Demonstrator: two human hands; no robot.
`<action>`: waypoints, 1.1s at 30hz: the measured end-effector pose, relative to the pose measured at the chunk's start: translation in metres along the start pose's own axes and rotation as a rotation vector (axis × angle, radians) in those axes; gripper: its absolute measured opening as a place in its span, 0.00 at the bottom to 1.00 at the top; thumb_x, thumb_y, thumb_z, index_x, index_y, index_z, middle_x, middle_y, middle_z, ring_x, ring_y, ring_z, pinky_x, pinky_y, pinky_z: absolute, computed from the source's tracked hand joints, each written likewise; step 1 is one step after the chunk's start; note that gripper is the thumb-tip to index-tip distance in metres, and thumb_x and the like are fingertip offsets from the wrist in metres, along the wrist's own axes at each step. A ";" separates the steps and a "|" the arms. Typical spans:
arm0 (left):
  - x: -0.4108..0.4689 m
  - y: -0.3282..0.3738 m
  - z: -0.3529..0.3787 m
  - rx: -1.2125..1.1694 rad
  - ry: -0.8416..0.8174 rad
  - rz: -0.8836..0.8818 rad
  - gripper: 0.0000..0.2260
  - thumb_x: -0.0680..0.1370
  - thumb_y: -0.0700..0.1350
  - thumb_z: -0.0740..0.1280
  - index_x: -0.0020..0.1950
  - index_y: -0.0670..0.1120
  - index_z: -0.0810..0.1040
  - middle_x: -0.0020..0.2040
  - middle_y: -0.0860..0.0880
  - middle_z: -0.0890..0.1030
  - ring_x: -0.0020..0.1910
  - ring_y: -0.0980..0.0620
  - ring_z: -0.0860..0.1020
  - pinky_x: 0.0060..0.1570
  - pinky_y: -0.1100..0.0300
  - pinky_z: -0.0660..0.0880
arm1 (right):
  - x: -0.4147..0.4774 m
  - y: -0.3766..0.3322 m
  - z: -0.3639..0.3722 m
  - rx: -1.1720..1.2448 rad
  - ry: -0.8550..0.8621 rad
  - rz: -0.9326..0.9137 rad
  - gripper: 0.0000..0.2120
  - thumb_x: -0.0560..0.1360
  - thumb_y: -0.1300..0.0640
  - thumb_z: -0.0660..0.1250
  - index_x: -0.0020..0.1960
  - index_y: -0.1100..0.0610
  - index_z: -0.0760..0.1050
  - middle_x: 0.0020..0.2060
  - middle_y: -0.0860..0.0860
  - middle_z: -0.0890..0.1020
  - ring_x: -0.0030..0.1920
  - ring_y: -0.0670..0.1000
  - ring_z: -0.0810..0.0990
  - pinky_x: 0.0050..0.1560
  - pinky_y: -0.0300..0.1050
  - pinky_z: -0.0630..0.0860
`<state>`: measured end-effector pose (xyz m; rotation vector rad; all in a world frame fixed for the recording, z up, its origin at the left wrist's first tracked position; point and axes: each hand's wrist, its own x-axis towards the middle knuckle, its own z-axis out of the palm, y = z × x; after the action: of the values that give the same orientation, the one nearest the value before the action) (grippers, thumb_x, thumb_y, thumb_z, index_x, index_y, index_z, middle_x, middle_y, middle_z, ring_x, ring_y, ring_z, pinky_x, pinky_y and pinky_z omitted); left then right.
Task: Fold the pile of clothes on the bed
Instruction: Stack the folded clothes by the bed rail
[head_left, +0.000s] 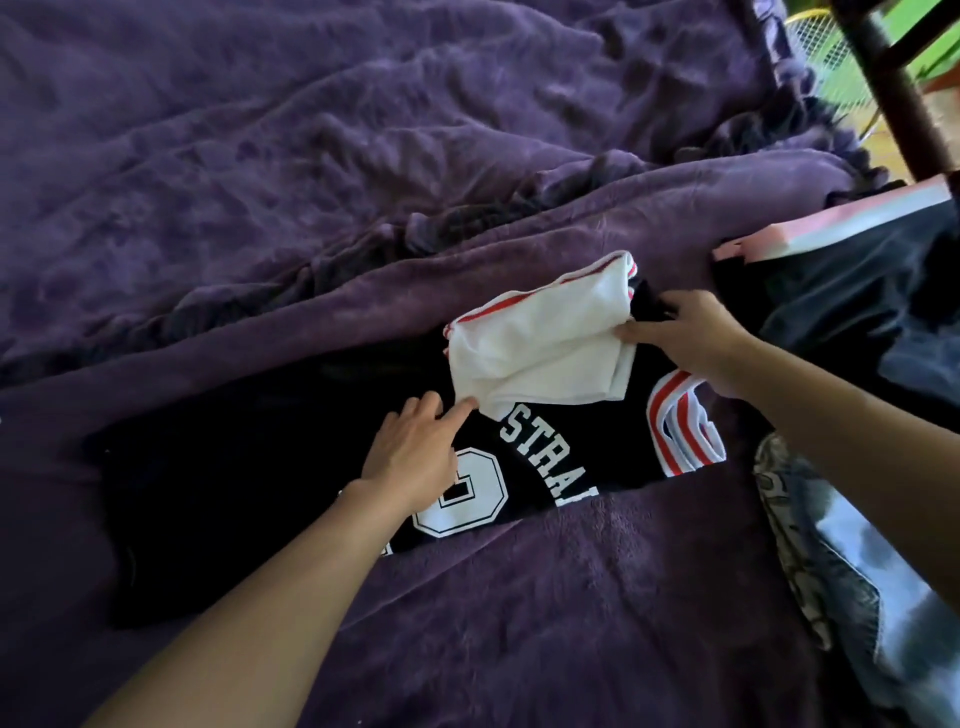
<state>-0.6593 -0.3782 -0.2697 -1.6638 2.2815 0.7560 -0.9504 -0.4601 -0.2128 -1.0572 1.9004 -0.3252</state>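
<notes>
Head: white sleeve (540, 348) covers jersey (571, 441) text; R hand (691, 338) pinches it

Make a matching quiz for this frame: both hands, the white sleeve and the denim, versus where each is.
1 left hand
2 right hand
3 white sleeve
4 denim

a lies folded on black jersey
b at frame's lower right
c grips the sleeve's right edge
d fingers flat at the sleeve's lower-left corner

Pairs: 1-d, 2-c, 3-a, 4-b

Bed (649, 597) w/ rumpled purple blanket (311, 156). On it: black shirt (234, 493) spread flat at centre, jeans (852, 597) + dark clothes (857, 291) at rt, pink-white pad (831, 218) behind.
</notes>
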 end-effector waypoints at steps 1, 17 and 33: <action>-0.006 -0.004 -0.002 -0.048 0.048 -0.020 0.27 0.78 0.44 0.60 0.76 0.53 0.58 0.62 0.48 0.69 0.58 0.47 0.69 0.57 0.53 0.69 | -0.011 -0.012 0.000 0.020 -0.025 -0.037 0.11 0.68 0.55 0.77 0.46 0.58 0.80 0.40 0.55 0.84 0.37 0.54 0.83 0.40 0.48 0.81; -0.190 -0.138 0.021 -0.467 0.301 -0.573 0.12 0.77 0.42 0.64 0.60 0.46 0.77 0.56 0.48 0.75 0.50 0.47 0.77 0.48 0.50 0.76 | -0.114 -0.153 0.285 -0.586 -0.432 -0.306 0.20 0.73 0.49 0.69 0.59 0.58 0.69 0.53 0.60 0.80 0.52 0.62 0.81 0.49 0.49 0.78; -0.133 -0.125 0.050 -0.436 0.067 -0.187 0.23 0.80 0.44 0.59 0.76 0.49 0.61 0.78 0.48 0.54 0.76 0.48 0.55 0.67 0.51 0.65 | -0.084 -0.065 0.224 0.047 -0.037 0.045 0.16 0.66 0.54 0.78 0.51 0.59 0.80 0.33 0.47 0.84 0.27 0.42 0.81 0.25 0.33 0.74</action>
<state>-0.5040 -0.2707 -0.2849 -2.0769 2.0644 1.2341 -0.7146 -0.3919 -0.2488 -0.9819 1.8718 -0.3206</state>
